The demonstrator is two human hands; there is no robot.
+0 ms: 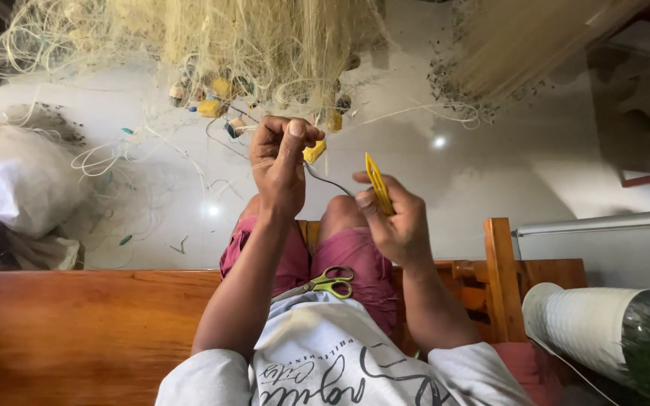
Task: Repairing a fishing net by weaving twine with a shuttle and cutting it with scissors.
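Nearest, along the bottom edge, lies the person's white printed shirt (325, 368). Just above it, a pair of small scissors with yellow-green plastic handles (326, 283) rests on the lap, on the dark pink shorts (362, 259). A brown varnished wooden bench (77, 323) runs across the lower left, and its armrest post stands at lower right.

Both forearms reach up from the bottom centre towards the middle of the frame. The left hand (280, 162) is raised, wrist straight and back of the hand to the camera. Its thumb and fingers are pinched tight on a pale strand of the fishing net, just beside a small yellow block-shaped float (314, 151). The right hand (394, 218) sits a little lower and to the right. It is curled around a flat yellow plastic netting needle (378, 184), whose pointed tip stands up above the fingers. A thin dark cord (329, 181) runs between the two hands.

Beyond them, a heaped pale cream fishing net (265, 37) fills the upper left and centre, with more yellow floats along its lower edge. It lies on a glossy white tiled floor (490, 173).

The left fingertips hide exactly where the strand is gripped. The needle's lower end is buried in the right palm. The net's top is cut off by the frame.
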